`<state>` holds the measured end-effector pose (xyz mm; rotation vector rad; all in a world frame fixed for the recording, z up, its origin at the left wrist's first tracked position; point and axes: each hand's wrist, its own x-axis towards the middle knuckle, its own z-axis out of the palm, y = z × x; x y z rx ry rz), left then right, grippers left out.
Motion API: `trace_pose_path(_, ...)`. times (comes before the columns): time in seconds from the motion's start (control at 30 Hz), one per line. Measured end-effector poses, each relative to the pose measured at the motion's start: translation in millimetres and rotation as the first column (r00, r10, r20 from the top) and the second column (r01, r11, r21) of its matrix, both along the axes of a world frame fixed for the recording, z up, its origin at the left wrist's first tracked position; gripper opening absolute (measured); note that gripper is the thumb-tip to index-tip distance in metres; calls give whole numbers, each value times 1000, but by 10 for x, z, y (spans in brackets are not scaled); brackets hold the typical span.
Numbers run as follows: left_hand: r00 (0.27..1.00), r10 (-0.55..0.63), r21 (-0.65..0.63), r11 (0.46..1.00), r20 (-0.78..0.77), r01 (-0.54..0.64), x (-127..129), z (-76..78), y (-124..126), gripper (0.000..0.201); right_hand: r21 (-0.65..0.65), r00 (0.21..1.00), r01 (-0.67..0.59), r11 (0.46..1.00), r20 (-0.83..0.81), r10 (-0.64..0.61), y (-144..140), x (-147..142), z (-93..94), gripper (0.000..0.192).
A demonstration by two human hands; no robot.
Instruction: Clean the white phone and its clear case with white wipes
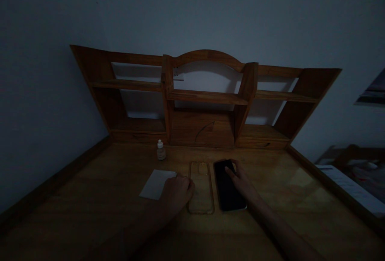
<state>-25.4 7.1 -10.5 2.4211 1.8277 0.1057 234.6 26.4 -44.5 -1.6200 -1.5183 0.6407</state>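
One phone [229, 192] | top in right fingers [231, 173] | case [202, 189] against left fingers [190, 188]

Phone [227, 192] (black) beside clear case [202, 192]

The room is dim. A plain bluish-grey wall [192, 12] spans ten to two o'clock, with a dark panel [374, 92] on it at three. Around the centre and toward twelve stands a wooden shelf unit [207, 97] with an arched top, a white socket [178, 76] showing through at eleven. A wooden desk [192, 237] fills six o'clock, faintly shiny toward four.
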Motion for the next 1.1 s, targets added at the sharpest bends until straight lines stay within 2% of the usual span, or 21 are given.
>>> trace_pose_path(0.2,1000,-18,27,999,3,18,-16,-54,7,50,-29,994,6,1000,110,-3,-17,4,44,46)
trace_pose_path(0.37,999,-33,30,999,11,33,-24,-61,8,48,-55,960,53,997,277,-35,-36,2,96,52)
trace_pose_path(0.43,999,-38,24,999,6,38,-24,-60,12,48,-81,902,91,993,430,-47,-56,-13,122,55)
trace_pose_path(0.53,999,-34,15,999,-2,34,-23,-56,17,48,-97,743,121,988,669,-25,-97,-58,164,57)
trace_pose_path(0.67,1000,-30,0,1000,1,30,-30,-54,20,47,-82,608,111,990,794,-3,-143,-113,201,55)
trace_pose_path(0.93,999,-50,-5,999,7,51,-41,-42,18,47,-96,480,97,991,877,38,-194,-164,240,53)
trace_pose_path(1.1,997,-69,45,997,28,68,-44,-80,19,47,-106,478,107,989,878,42,-210,-201,285,53)
